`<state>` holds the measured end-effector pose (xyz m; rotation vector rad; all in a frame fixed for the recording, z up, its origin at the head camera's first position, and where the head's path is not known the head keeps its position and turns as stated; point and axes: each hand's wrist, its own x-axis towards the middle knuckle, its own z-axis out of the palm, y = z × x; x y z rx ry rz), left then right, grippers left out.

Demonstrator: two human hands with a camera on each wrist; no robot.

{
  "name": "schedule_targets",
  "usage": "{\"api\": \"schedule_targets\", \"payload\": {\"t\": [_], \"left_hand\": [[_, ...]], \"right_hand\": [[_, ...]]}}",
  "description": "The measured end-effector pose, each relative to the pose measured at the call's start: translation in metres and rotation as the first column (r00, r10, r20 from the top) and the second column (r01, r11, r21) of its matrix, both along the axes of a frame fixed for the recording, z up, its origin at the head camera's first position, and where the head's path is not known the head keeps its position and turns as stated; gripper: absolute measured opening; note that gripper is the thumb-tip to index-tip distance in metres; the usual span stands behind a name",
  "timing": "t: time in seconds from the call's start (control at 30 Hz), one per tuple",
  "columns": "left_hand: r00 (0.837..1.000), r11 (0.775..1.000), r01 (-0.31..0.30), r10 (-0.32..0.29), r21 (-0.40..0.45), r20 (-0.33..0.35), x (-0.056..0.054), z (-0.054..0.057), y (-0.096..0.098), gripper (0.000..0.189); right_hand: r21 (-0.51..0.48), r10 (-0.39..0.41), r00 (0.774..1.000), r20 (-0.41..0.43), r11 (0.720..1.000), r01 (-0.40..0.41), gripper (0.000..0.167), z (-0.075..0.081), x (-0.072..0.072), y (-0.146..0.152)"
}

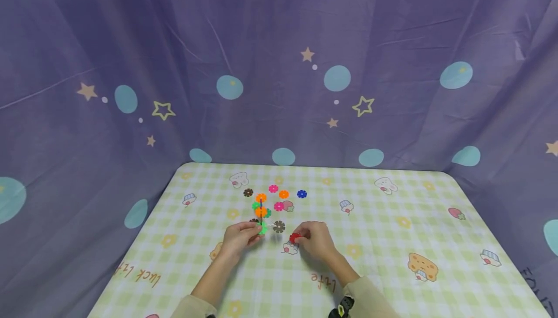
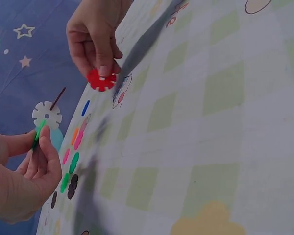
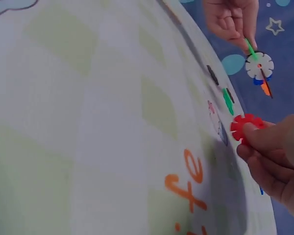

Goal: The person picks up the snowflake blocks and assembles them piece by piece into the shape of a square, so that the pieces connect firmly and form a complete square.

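Slotted plastic snowflake discs are the things in hand. My left hand (image 1: 240,238) pinches a green disc (image 2: 39,131) between thumb and fingers. That disc is joined to a white disc (image 3: 258,62), which carries a brown disc (image 1: 279,227) at an angle. Blue and orange parts also show in this joined piece, the orange disc (image 1: 260,212) facing the head view. To the right, my right hand (image 1: 317,240) holds a single red disc (image 2: 101,83) by its edge, above the table and apart from the joined piece. Fingers hide part of the green and red discs.
Loose discs lie on the checked tablecloth (image 1: 383,240) beyond the hands, among them a blue disc (image 1: 302,194), a pink disc (image 1: 273,189), an orange disc (image 1: 284,194) and a brown disc (image 1: 248,192). A purple curtain (image 1: 270,42) hangs behind the table.
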<state>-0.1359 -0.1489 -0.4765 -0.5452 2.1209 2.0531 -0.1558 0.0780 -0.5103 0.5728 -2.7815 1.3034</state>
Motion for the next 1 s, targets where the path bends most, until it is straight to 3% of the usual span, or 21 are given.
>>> {"api": "schedule_targets", "payload": {"t": [0.1,0.3,0.67,1.0], "left_hand": [[1.000,1.000,0.004,-0.004,0.006,0.003,0.0011,-0.0005,0.0008,0.032],[1.000,1.000,0.004,-0.004,0.006,0.000,0.0018,0.0002,0.0024,0.030],[0.999,0.999,0.045,-0.045,0.006,0.006,0.0000,-0.0019,0.0012,0.032],[0.999,0.999,0.042,-0.041,-0.009,0.009,0.0007,0.0002,0.0023,0.031]], "right_hand": [[-0.125,-0.087,0.996,0.021,0.988,0.089,0.007,-0.0003,-0.0003,-0.0009],[-0.255,-0.110,0.991,0.080,0.958,0.127,0.008,0.0036,-0.0015,-0.0026],[-0.356,-0.064,0.987,0.150,0.927,0.115,0.008,0.0057,-0.0024,-0.0033],[-0.387,-0.014,0.985,0.174,0.919,0.081,0.014,0.0051,-0.0017,-0.0033]]}}
